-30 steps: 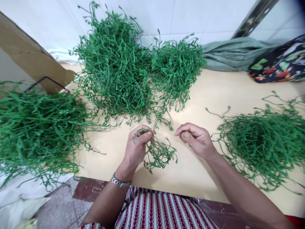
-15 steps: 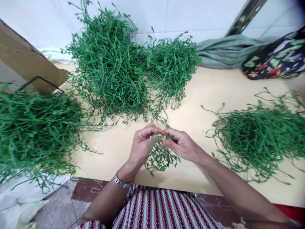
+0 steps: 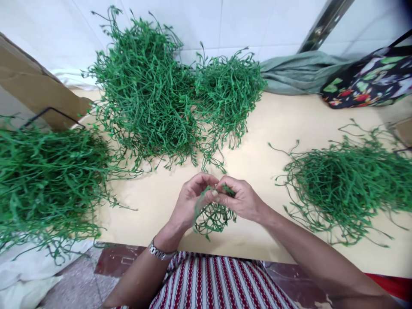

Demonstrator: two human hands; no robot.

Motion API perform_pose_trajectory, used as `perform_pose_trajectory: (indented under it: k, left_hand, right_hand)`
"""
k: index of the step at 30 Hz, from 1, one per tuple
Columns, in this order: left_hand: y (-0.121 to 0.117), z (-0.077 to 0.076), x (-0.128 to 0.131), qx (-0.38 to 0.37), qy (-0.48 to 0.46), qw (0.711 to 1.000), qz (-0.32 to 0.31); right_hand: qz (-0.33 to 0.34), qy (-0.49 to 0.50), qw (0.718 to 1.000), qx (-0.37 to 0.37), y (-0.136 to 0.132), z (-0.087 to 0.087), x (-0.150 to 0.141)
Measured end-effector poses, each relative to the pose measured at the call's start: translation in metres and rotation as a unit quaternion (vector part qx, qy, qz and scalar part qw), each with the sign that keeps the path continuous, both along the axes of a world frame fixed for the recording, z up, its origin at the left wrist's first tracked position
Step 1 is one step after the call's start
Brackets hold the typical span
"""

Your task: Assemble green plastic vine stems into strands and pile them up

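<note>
My left hand [image 3: 189, 199] and my right hand [image 3: 240, 198] meet fingertip to fingertip above the cream tabletop [image 3: 257, 159]. Both pinch the top of a small green plastic sprig [image 3: 212, 214], whose thin stems hang down between them. A metal watch [image 3: 159, 252] sits on my left wrist. A tall heap of the same green stems [image 3: 144, 94] rises just beyond my hands, with a smaller heap [image 3: 228, 90] beside it.
A flatter pile of stems [image 3: 344, 180] lies at the right and a big one [image 3: 48, 180] on the left over a black wire frame. Cardboard [image 3: 35, 94] leans at the far left. A grey-green cloth [image 3: 299, 73] and a flowered bag [image 3: 367, 81] lie by the tiled wall.
My right hand has moved left from being apart and now joins my left hand on the sprig. The sprig sits bunched more tightly between both hands.
</note>
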State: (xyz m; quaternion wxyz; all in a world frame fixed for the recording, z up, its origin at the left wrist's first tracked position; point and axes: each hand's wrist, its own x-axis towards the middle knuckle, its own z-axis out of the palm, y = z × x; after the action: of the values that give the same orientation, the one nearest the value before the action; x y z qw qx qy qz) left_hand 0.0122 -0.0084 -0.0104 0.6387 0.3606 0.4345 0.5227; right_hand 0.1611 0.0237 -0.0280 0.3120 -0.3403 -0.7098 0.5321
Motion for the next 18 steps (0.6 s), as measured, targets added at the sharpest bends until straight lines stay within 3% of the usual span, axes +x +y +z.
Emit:
perform_pose_trajectory:
  k: [4,9,14,18]
  left_hand:
    - [-0.002,-0.003,-0.005,0.067,0.083,0.994,0.025]
    - [-0.002,0.004,-0.008,0.086,0.196,0.977,-0.019]
    - [-0.003,0.007,-0.013,0.154,0.319,0.934,-0.046]
    - [-0.002,0.009,-0.019,0.199,0.352,0.906,-0.122]
  right_hand:
    - [0.035,-0.026,0.999,0.019,0.002,0.001,0.002]
    - [0.078,-0.042,0.995,0.046,0.007,0.005,0.005]
    - [0.055,-0.065,0.980,0.180,0.005,0.003,0.006]
    - [0.062,-0.067,0.959,0.269,0.004,0.002,0.008]
